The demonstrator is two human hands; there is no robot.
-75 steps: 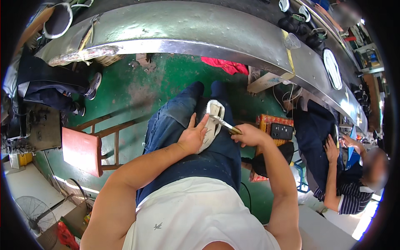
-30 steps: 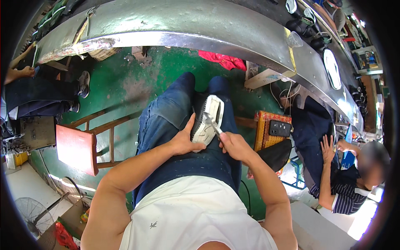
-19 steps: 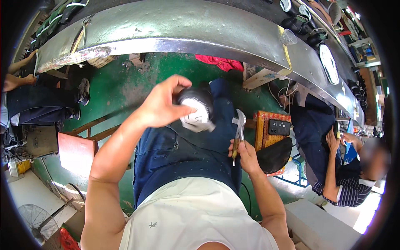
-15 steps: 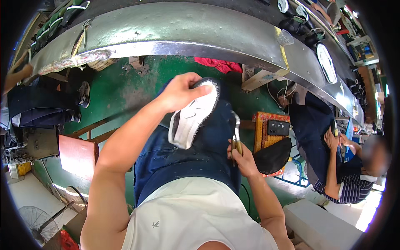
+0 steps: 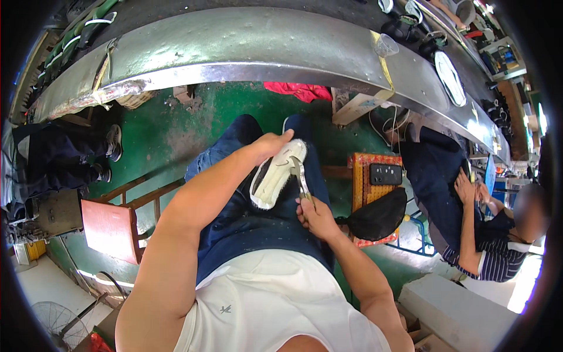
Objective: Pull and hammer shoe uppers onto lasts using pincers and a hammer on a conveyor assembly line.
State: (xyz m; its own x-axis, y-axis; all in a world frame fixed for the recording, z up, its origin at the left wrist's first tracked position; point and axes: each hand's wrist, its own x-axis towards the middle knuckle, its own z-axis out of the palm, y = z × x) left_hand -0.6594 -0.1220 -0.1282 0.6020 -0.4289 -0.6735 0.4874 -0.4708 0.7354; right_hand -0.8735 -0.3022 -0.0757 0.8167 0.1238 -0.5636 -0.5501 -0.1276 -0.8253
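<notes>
My left hand (image 5: 268,146) grips a white shoe (image 5: 275,175) by its far end and holds it sole-up over my lap. My right hand (image 5: 315,215) is shut on a pair of metal pliers (image 5: 301,178), whose jaws touch the shoe's right edge. Both hands work above my blue jeans (image 5: 246,211), just in front of my white shirt.
A long grey metal conveyor table (image 5: 246,53) curves across the top. A red wooden chair (image 5: 117,226) stands at left, an orange stool with a black pouch (image 5: 378,202) at right. Another person (image 5: 469,234) sits at right, and someone's legs show at far left.
My left hand lifted the shoe off my lap, turned it over and brought it back down. My right hand brought the pliers up against its edge again.
</notes>
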